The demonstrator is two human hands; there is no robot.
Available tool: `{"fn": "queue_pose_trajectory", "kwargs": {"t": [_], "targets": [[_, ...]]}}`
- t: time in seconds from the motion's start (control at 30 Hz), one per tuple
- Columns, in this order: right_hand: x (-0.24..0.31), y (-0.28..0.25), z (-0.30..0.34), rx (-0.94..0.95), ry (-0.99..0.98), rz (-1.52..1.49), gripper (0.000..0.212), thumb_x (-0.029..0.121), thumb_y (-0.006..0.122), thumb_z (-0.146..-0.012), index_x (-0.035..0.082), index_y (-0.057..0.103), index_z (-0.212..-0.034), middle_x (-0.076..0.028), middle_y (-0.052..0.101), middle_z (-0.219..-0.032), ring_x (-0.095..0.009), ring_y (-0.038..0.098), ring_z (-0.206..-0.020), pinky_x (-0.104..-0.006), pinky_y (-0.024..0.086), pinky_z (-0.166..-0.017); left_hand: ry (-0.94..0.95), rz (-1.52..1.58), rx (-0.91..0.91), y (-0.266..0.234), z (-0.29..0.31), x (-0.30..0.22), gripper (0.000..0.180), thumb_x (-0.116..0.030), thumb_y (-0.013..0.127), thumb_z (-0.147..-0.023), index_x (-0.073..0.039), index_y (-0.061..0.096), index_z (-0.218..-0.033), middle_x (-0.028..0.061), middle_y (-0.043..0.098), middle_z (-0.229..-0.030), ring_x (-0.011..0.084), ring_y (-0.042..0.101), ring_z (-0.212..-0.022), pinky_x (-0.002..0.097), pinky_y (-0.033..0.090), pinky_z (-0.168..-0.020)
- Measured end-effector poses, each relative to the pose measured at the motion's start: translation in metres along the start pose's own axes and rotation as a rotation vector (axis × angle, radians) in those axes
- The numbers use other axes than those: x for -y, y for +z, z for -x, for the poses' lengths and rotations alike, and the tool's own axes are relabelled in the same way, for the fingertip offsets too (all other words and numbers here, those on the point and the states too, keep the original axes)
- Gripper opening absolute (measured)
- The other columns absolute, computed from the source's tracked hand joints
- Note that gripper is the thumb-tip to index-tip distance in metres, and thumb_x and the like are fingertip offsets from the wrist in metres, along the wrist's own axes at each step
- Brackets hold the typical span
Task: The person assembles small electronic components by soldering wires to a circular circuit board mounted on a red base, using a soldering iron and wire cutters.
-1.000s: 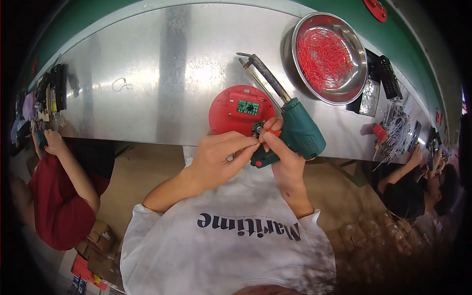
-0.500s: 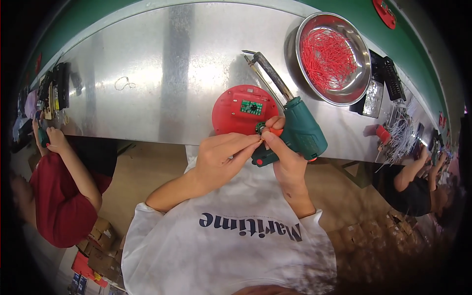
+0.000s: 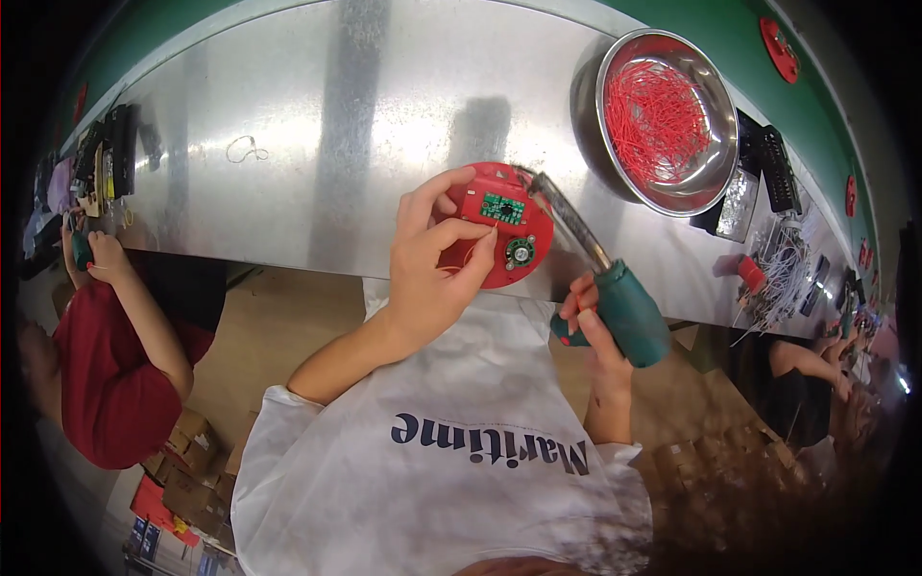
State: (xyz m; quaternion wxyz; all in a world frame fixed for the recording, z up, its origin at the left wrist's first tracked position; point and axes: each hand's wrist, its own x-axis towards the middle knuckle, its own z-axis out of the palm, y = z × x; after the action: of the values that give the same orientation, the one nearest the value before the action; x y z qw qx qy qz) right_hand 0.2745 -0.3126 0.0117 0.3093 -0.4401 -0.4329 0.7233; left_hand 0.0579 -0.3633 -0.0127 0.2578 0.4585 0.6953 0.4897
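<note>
A round red plastic housing [image 3: 538,226] lies near the metal table's front edge. It bears a small green circuit board [image 3: 503,208] and a round green-and-silver component [image 3: 521,252]. My left hand [image 3: 427,259] is closed, with thumb and forefinger pinching a thin wire [image 3: 469,253] at the board's lower edge. Its other fingers rest on the housing's left rim. My right hand [image 3: 597,331] grips the handle of a dark green soldering gun [image 3: 629,312]. The gun's tip hangs over the upper right of the housing, beside the board; whether it touches is unclear.
A steel bowl [image 3: 730,158] of red wires [image 3: 658,120] stands at the back right. A loop of thin wire [image 3: 247,150] lies at left on the metal table [image 3: 259,206]. Co-workers sit on both sides; white wires [image 3: 783,278] lie at the right. Another red housing [image 3: 779,50] rests beyond.
My left hand has moved up onto the housing with the wire. My right hand has left the component and swung the soldering gun right, bringing its tip down to the housing.
</note>
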Motion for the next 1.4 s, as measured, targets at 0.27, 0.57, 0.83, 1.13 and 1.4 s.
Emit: {"fn": "queue_pose_trajectory", "kwargs": {"t": [0.27, 0.57, 0.83, 1.13, 1.4], "targets": [[-0.013, -0.028, 0.018, -0.041, 0.032, 0.248, 0.016, -0.001, 0.069, -0.071, -0.004, 0.066, -0.087, -0.011, 0.062, -0.081, -0.017, 0.062, -0.07, -0.0278, 0.05, -0.065, -0.02, 0.019, -0.003, 0.004, -0.002, -0.001, 0.009, 0.003, 0.072, -0.075, -0.001, 0.068, -0.083, 0.0118, 0.055, -0.129, 0.0185, 0.048, -0.097, 0.0313, 0.043, -0.086], [-0.01, -0.033, 0.021, -0.041, 0.114, 0.339, 0.016, 0.001, 0.069, -0.069, -0.003, 0.066, -0.084, -0.009, 0.062, -0.076, -0.017, 0.061, -0.065, -0.0281, 0.05, -0.062, -0.071, 0.036, 0.015, 0.004, -0.004, -0.003, 0.008, 0.004, 0.07, -0.076, -0.001, 0.068, -0.082, 0.0105, 0.054, -0.128, 0.017, 0.049, -0.091, 0.0309, 0.042, -0.087], [-0.006, -0.033, 0.017, -0.033, 0.075, 0.445, 0.014, 0.001, 0.07, -0.068, -0.001, 0.066, -0.081, -0.008, 0.061, -0.073, -0.016, 0.059, -0.062, -0.0274, 0.047, -0.059, -0.087, 0.043, 0.011, 0.005, -0.005, -0.003, 0.007, 0.004, 0.07, -0.076, -0.001, 0.068, -0.081, 0.0099, 0.054, -0.127, 0.0165, 0.049, -0.089, 0.0295, 0.042, -0.086], [-0.001, -0.026, 0.012, 0.01, -0.185, 0.707, 0.018, 0.0, 0.071, -0.059, 0.002, 0.065, -0.077, -0.011, 0.055, -0.067, -0.026, 0.051, -0.053, -0.0317, 0.04, -0.05, -0.102, 0.026, 0.017, 0.005, -0.006, -0.005, 0.008, 0.004, 0.07, -0.075, -0.001, 0.068, -0.081, 0.0094, 0.053, -0.127, 0.0162, 0.049, -0.089, 0.0288, 0.042, -0.085], [-0.007, -0.037, 0.019, -0.03, -0.022, 0.287, 0.021, 0.003, 0.07, -0.07, -0.002, 0.065, -0.089, -0.013, 0.064, -0.087, -0.021, 0.06, -0.062, -0.03, 0.047, -0.056, -0.113, 0.04, 0.018, 0.006, -0.006, -0.003, 0.007, 0.003, 0.07, -0.076, -0.001, 0.068, -0.081, 0.0091, 0.053, -0.127, 0.0155, 0.049, -0.088, 0.0285, 0.042, -0.085]]}}
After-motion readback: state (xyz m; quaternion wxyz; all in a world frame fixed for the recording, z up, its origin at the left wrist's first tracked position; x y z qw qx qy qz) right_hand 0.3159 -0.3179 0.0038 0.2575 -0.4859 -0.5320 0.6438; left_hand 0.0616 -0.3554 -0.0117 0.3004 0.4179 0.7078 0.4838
